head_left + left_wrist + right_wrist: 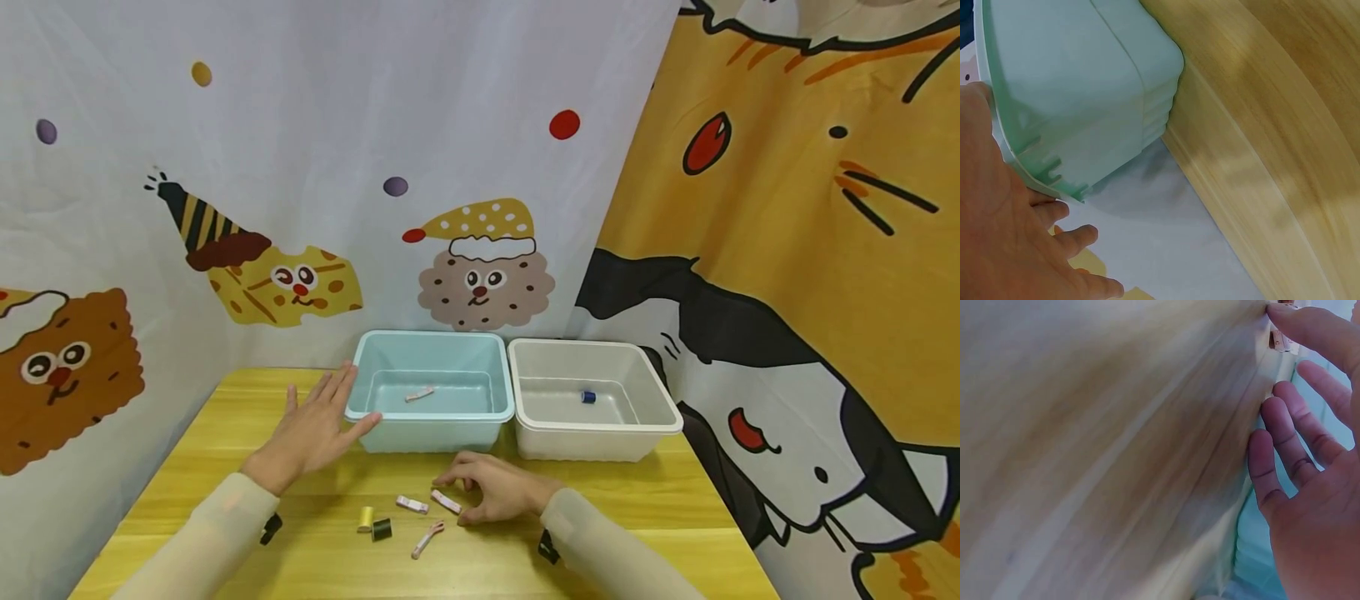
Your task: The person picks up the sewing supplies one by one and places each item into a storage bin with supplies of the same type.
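Note:
My left hand [311,429] rests at the left rim of the light blue bin [431,435], fingers spread and fairly straight, thumb at the front corner. In the left wrist view, that hand [1010,212] overlaps the rim of the bin [1079,81]. My right hand [498,487] is low over the table, thumb and index finger apart around a small white folded strip with reddish print [446,501]. Two similar strips lie nearby, one a white strip [412,504], the other a pinkish strip [427,540]. The right wrist view shows the thumb [1310,328] beside a strip [1282,341].
Left of the strips are a yellow thread spool [365,520] and a dark green spool [382,529]. Inside the blue bin lies another strip [419,394]. A white bin [592,444] stands to its right, holding a blue spool [588,397]. Printed curtains hang behind the wooden table [600,508].

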Demonstrator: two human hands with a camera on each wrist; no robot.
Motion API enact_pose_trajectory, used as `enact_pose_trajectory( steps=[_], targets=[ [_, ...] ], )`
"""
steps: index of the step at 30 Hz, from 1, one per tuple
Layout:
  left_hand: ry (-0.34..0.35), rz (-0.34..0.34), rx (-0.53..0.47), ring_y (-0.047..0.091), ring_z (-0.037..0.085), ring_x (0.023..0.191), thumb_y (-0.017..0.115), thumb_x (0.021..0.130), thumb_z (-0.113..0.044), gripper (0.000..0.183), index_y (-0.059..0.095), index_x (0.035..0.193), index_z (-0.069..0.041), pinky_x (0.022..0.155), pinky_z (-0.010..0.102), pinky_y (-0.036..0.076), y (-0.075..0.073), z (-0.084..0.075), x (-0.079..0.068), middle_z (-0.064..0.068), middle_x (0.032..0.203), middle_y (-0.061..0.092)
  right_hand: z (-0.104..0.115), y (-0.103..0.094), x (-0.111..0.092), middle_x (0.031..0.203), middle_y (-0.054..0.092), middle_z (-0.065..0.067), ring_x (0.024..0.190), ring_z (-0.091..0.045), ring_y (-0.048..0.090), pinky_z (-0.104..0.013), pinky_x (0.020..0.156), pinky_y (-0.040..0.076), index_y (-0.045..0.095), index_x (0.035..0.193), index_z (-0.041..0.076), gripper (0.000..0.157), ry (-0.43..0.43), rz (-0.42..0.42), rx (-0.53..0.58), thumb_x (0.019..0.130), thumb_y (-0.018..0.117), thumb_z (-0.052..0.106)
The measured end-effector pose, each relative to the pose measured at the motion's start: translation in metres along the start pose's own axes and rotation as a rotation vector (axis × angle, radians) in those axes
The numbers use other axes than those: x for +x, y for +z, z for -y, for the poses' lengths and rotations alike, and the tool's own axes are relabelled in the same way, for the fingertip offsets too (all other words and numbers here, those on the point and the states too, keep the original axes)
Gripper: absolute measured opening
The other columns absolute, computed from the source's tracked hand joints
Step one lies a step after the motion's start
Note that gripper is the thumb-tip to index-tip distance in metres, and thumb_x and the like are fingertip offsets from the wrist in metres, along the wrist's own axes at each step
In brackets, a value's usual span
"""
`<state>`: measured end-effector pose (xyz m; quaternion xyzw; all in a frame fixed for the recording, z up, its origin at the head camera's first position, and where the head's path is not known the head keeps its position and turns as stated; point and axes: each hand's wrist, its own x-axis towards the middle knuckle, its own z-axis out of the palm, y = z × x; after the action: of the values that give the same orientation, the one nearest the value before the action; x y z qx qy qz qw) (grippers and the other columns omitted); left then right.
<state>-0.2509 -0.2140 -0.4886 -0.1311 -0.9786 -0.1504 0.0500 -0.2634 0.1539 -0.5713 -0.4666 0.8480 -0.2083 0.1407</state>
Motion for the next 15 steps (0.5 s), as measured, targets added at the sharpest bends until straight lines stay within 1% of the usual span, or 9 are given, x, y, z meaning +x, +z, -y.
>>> enact_pose_trajectory(
  steps=[7,10,15],
  targets=[
    [-0.004,-0.002,0.002,0.034,0.056,0.175,0.048,0.115,-0.078,0.106,0.021,0.187,-0.005,0.129,0.099,0.014,0.0,-0.001,-0.001,0.02,0.195,0.024,0.0,0.003,0.009,0.121,0.068,0.005,0.097,-0.002,0.058,-0.012,0.083,0.05,0.074,0.157,0.031,0.062,0.001,0.017,0.02,0.099,0.096,0.03],
    [-0.003,-0.003,-0.001,0.035,0.055,0.175,0.047,0.115,-0.079,0.106,0.021,0.187,-0.005,0.129,0.099,0.014,0.0,0.0,0.0,0.02,0.195,0.024,0.0,0.003,0.011,0.117,0.069,0.005,0.095,-0.001,0.058,-0.012,0.083,0.051,0.076,0.154,0.029,0.056,-0.001,0.021,0.04,0.101,0.095,0.028],
    [-0.001,-0.001,-0.006,0.034,0.055,0.176,0.046,0.115,-0.08,0.107,0.02,0.187,-0.005,0.129,0.099,0.013,0.001,0.0,0.0,0.02,0.195,0.023,-0.001,0.003,0.013,0.115,0.073,0.006,0.095,0.002,0.063,-0.012,0.085,0.057,0.079,0.151,0.023,0.048,-0.003,0.017,0.071,0.104,0.091,0.018]
  ],
)
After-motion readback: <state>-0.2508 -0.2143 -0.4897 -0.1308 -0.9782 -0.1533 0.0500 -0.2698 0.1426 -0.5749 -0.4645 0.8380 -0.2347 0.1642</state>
